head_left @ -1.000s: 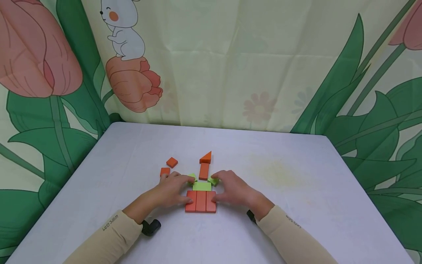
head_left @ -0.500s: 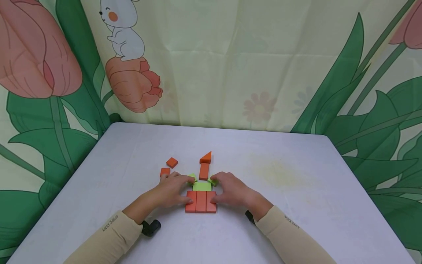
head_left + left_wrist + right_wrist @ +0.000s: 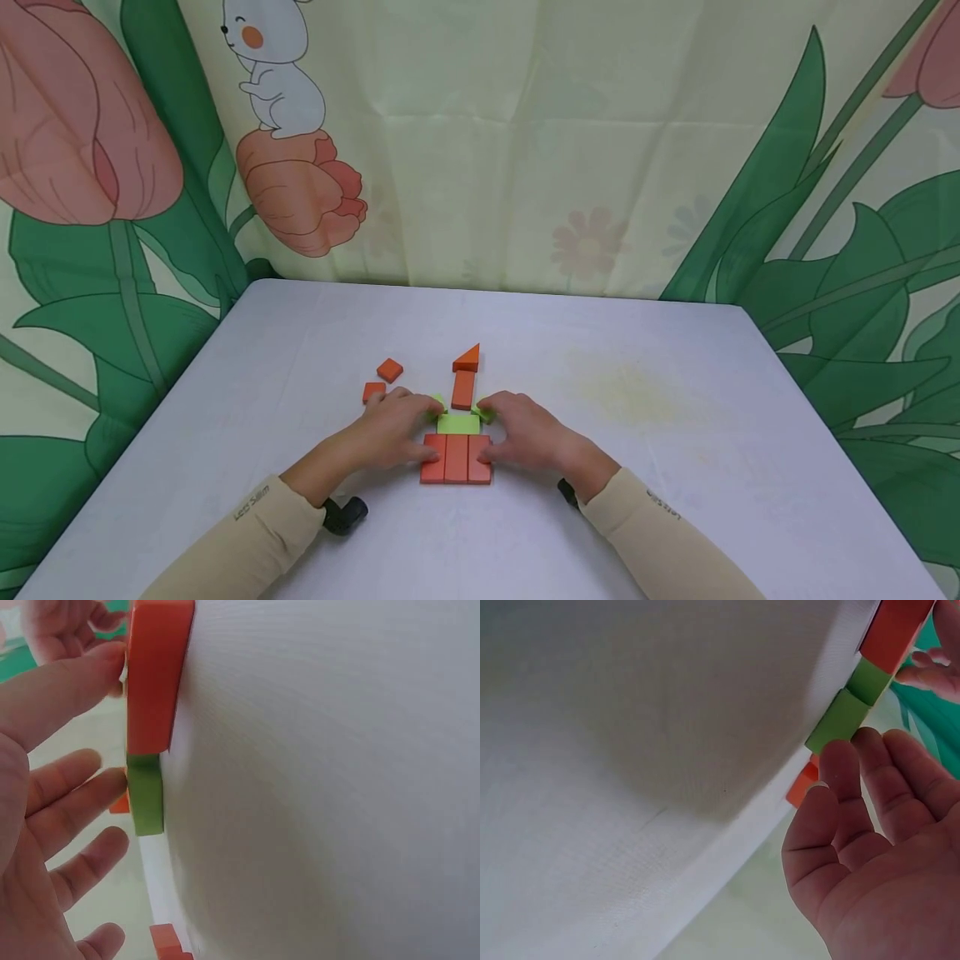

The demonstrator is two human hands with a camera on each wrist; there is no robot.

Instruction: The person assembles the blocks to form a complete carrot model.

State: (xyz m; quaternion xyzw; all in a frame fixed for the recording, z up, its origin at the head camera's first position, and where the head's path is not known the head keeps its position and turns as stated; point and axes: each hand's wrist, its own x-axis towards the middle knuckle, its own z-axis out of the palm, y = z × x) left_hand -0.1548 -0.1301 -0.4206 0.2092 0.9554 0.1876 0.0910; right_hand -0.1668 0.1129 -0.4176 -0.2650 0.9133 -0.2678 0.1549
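Three red rectangular blocks (image 3: 457, 468) lie side by side on the white table, with a light-green block (image 3: 457, 424) across their far edge. My left hand (image 3: 390, 429) rests its thumb on the left red block, its fingers spread loosely over a small green block (image 3: 439, 403). Opposite it, my right hand (image 3: 532, 432) has its thumb at the right red block and its fingertips at another small green block (image 3: 483, 414). In the left wrist view the fingers (image 3: 79, 802) lie along the tops of the blocks. Beyond stand an orange-red block (image 3: 463, 389) and an orange triangle block (image 3: 467, 359).
Two small orange-red blocks, one turned like a diamond (image 3: 390, 370) and one square (image 3: 372, 389), lie past my left fingers. The white table (image 3: 675, 450) ends at a printed curtain (image 3: 480, 150) with flowers and a rabbit.
My right hand has shifted slightly to the left against the blocks. The left hand stays where it was and the arrangement looks the same.
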